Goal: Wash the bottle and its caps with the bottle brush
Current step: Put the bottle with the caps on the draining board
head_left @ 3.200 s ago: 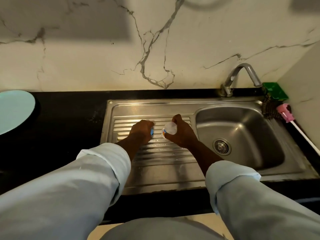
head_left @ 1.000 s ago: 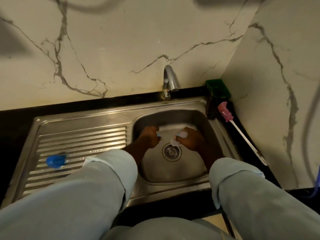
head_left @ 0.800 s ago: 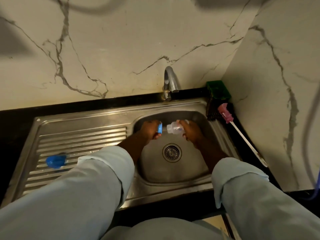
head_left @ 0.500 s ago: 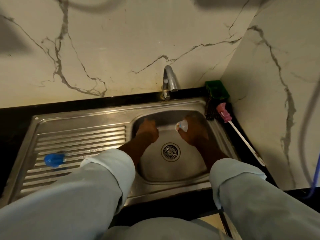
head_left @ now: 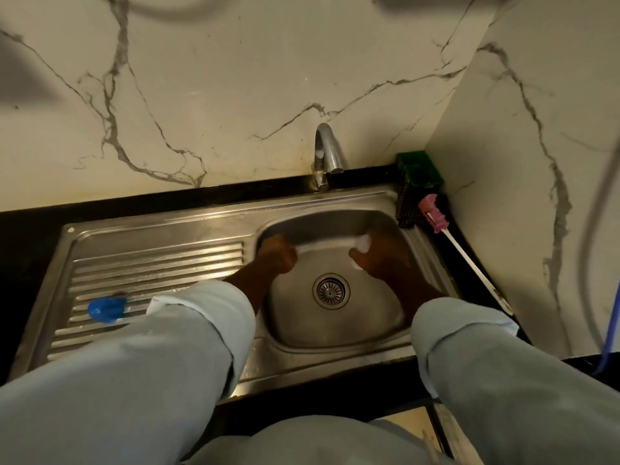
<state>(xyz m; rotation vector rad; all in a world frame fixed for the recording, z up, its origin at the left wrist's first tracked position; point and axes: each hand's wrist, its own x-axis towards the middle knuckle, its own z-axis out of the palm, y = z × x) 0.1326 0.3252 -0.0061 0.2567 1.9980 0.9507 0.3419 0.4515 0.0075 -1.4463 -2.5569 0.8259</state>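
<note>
Both of my hands are down inside the sink basin, above the drain. My right hand grips the small clear bottle, of which only a pale end shows past my fingers. My left hand is curled into a fist at the basin's left wall; the small blue cap part it holds is hidden inside the fingers. A second blue cap lies on the ribbed drainboard at the left. The bottle brush, pink-headed with a long white handle, lies on the counter right of the sink, untouched.
The faucet stands behind the basin; no water stream is visible. A green sponge holder sits in the back right corner beside a dark scrubber. Marble walls close the back and right. A hose hangs at the far right.
My hands moved from the drainboard into the basin, leaving the blue cap on the drainboard. Over the last second they drew apart, the right one carrying the bottle toward the right wall.
</note>
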